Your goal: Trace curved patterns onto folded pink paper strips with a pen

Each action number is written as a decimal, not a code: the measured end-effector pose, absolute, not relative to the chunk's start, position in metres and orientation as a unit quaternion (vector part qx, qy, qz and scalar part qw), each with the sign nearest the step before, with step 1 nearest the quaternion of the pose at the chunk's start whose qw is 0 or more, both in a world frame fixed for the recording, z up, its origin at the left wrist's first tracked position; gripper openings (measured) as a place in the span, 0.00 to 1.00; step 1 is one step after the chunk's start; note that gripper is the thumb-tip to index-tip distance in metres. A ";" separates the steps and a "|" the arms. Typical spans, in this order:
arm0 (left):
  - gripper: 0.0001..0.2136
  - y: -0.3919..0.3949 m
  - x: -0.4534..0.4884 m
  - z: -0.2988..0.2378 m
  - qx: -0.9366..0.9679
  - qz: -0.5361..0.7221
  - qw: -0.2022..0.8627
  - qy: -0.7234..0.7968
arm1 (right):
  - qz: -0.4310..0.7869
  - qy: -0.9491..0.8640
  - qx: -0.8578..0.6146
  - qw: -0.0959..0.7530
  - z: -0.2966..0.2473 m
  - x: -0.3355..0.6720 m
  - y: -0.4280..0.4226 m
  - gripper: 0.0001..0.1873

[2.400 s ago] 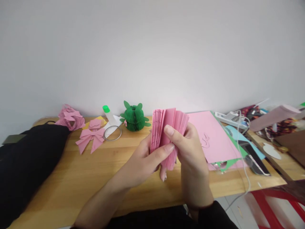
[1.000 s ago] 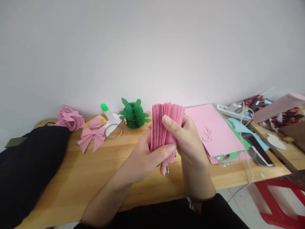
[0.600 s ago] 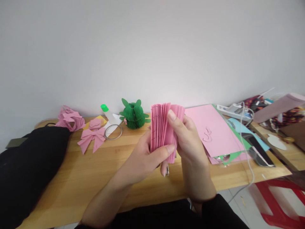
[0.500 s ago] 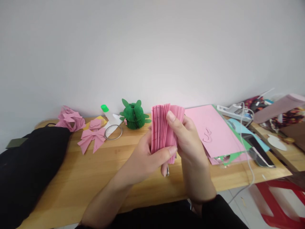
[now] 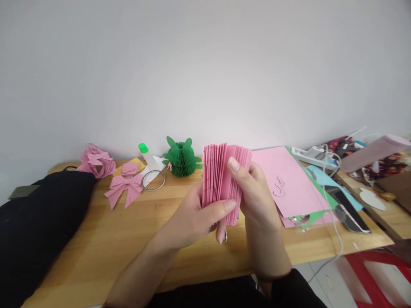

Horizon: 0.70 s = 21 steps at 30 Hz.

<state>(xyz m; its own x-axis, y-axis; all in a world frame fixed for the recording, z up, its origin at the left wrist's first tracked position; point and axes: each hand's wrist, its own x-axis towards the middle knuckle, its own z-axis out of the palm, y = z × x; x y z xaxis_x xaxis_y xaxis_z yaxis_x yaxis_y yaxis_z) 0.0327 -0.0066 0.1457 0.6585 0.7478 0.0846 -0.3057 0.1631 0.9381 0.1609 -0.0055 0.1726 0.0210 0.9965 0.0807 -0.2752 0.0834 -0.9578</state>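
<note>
A thick stack of pleated pink paper is held upright above the table, parted into two fanned bundles. My left hand wraps round the left bundle, its thumb lying across the front of the folds. My right hand grips the right bundle from the side, with the thumb pressed on the pink face. Dark pen lines run across the left folds. Beneath the hands a small metallic object partly shows; its kind is hidden.
On the wooden table stand a green honeycomb paper figure, a pink paper bow, a ring and a green-capped glue bottle. Pink sheets, a power strip and a cable lie right. A black bag lies left.
The two bundles of pink folds have spread slightly further apart at the top. Both hands keep their grip. The whole view has shifted a little, so the table sits slightly lower.
</note>
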 end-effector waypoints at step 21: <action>0.10 -0.007 0.033 0.149 0.495 0.360 0.767 0.193 | 0.552 -0.417 -0.423 0.585 0.169 0.161 -0.007 0.22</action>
<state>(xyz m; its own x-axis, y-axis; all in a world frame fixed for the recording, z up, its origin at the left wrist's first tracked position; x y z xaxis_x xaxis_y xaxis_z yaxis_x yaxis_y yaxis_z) 0.0326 -0.0075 0.1490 0.6665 0.7430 0.0608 -0.3622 0.2514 0.8976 0.1607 -0.0066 0.1693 0.0431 0.9988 0.0215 -0.2933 0.0332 -0.9554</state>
